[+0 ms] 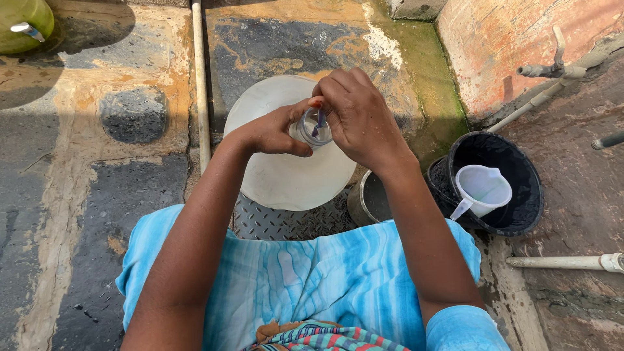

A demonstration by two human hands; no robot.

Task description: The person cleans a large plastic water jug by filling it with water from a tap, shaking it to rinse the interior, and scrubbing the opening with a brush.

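My left hand (273,130) grips a small clear glass (312,130), held above a large white round container (286,175) on the ground. My right hand (357,117) is closed over the mouth of the glass, its fingers pinching a thin dark purple stick-like thing (320,122) that reaches into the glass. What that thing is cannot be told. Both forearms reach forward over my lap, which is covered in blue streaked cloth (312,273).
A black bucket (520,221) with a white jug (482,190) inside stands at the right. A metal pot (367,201) sits beside it. A tap (552,68) juts from the right wall. A pipe (200,84) runs along the wet stone floor. A green vessel (23,23) is at the top left.
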